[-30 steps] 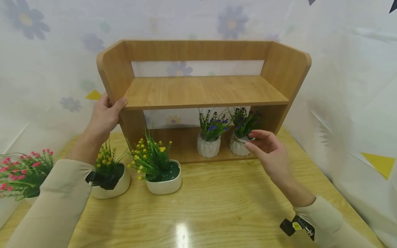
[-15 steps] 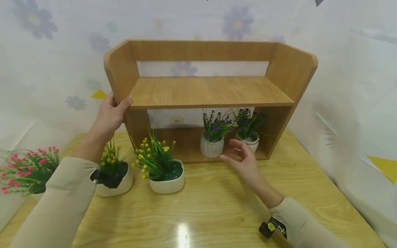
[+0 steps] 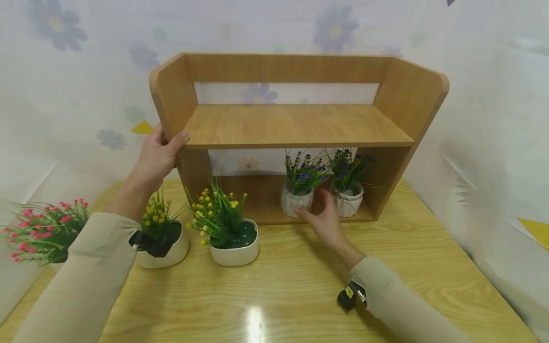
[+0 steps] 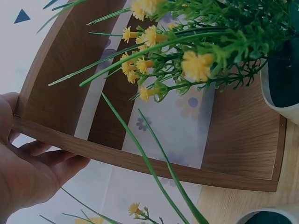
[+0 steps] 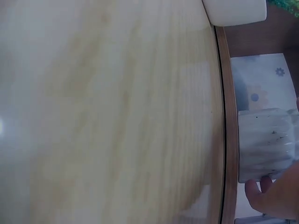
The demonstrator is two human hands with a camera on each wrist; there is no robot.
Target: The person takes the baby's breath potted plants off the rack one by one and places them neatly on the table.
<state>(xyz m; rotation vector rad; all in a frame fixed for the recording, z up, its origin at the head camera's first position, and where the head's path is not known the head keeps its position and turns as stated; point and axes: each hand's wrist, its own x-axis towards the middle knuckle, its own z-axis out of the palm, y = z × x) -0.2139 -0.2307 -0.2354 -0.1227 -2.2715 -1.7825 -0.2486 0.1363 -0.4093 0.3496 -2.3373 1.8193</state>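
My left hand grips the left side panel of the wooden shelf, thumb in front at the middle board. In the left wrist view its fingers reach behind the panel edge. On the bottom board stand two white ribbed flowerpots with artificial purple flowers. My right hand holds the left flowerpot, thumb at its front and fingers on its right side. The right flowerpot stands just beyond those fingers. In the right wrist view the held pot is partly cut off by the frame edge.
Two cream oval planters with yellow flowers, one in front of the shelf and one beside my left forearm, stand on the wooden table. Pink flowers are at far left. Flower-patterned sheeting hangs behind.
My right hand has moved left from the right flowerpot to the left one and now holds it. The right pot sits slightly further right. The left hand keeps its grip on the shelf.
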